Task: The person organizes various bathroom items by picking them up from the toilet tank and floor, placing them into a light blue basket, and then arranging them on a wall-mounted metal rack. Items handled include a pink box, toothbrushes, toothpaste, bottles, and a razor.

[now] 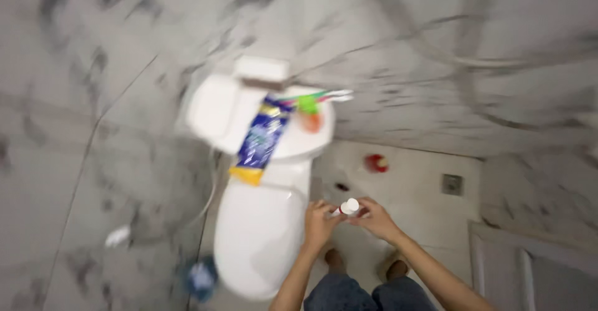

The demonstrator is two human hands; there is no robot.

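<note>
from the head view i saw both hands meet in the lower middle of the frame, just right of the toilet (261,230). the left hand (321,224) and the right hand (375,219) were closed together on a small white tube-like container (347,208), one from each side, its round pale end pointing up toward the camera. the picture was blurred, so i could not tell what kind of container it was, nor whether its cap was on or off.

the toilet stood in the centre, lid down, white. on top of its cistern (215,108) lay a blue packet with a yellow end (260,141), slanting from the upper right down to the lower left and hanging over the front edge. just right of it, near the centre top, were a couple of toothbrushes (321,97), one with green on it, and a small orange thing (313,122) below them.

on the floor (411,193) right of the toilet sat a small red object (376,163), and farther right a square drain (452,184). a blue object (202,278) lay at the lower left of the toilet base. the person's feet (335,259) showed under the hands, with jeans (367,293) at the bottom edge.
</note>
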